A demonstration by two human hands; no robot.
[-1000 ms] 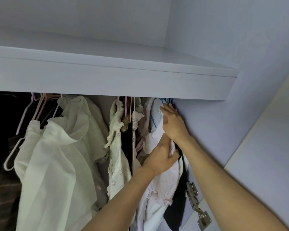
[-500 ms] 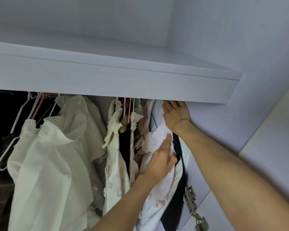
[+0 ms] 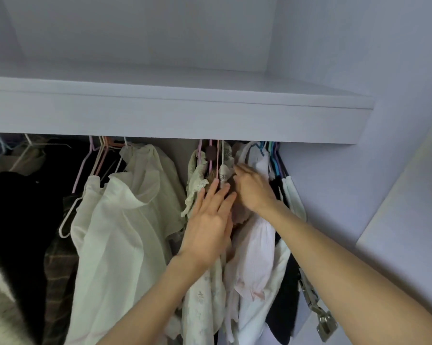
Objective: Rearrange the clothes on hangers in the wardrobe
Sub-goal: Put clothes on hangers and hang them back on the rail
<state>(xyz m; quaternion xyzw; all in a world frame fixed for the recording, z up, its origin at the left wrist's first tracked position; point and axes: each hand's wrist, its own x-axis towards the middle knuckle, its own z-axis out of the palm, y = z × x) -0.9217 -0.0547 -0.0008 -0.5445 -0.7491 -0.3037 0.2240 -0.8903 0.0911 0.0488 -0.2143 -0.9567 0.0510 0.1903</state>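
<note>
Left hand [image 3: 208, 226] flat, fingers straight and together, pressing on the cream lace garment [image 3: 200, 290] mid-rail, fingertips up by the pink hanger wires [image 3: 218, 158]. Right hand [image 3: 252, 189] just beside it, back to camera, fingers bent into the garments at the necklines; cannot tell whether it grips anything. Right of the hands hangs a pale pink ribbed top [image 3: 256, 255], soft and crumpled, then a black garment [image 3: 283, 302] and a white one against the wardrobe side wall, on blue and teal hangers [image 3: 272, 155]. Metal door hinge [image 3: 319, 317] lower right, shiny. Left of the hands, a sheer white blouse [image 3: 115, 235] with a ruffled collar on thin wire hangers, then a brown plaid piece [image 3: 58, 277] and dark clothes. Above all, smooth pale laminate shelf [image 3: 175, 115], thick front edge. Versus half a second ago: right hand has dropped from under the shelf edge and moved left; left hand has moved up off the pink top onto the lace garment.
</note>
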